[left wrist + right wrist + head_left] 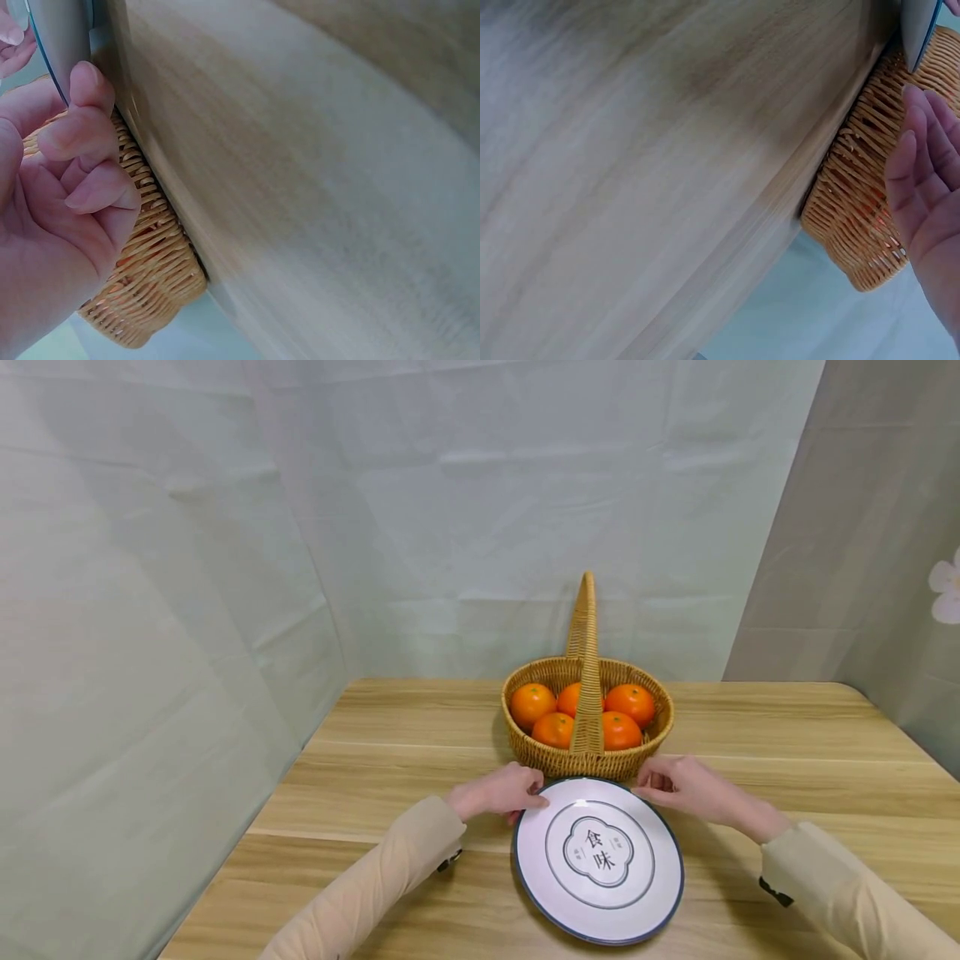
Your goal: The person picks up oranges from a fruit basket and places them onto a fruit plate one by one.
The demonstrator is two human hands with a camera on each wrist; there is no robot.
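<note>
A white plate (577,893) with a dark blue rim and printed characters lies face up in front of the basket in the head view. My left hand (501,791) pinches its upper left rim, thumb on top and fingers curled beneath. The plate's grey underside (64,37) shows above those fingertips in the left wrist view. At the upper right rim is my right hand (686,785), fingers loosely bent and fingertips close to the edge. In the right wrist view its fingertips (913,97) sit just below the plate's edge (916,37), with nothing held between them.
Right behind the plate stands a wicker basket (547,762) with a tall arched handle (590,652). Several oranges (630,702) with green stem ends lie in it. Underneath is a wood-grain table (405,735). Pale cloth (465,527) hangs behind and at the left.
</note>
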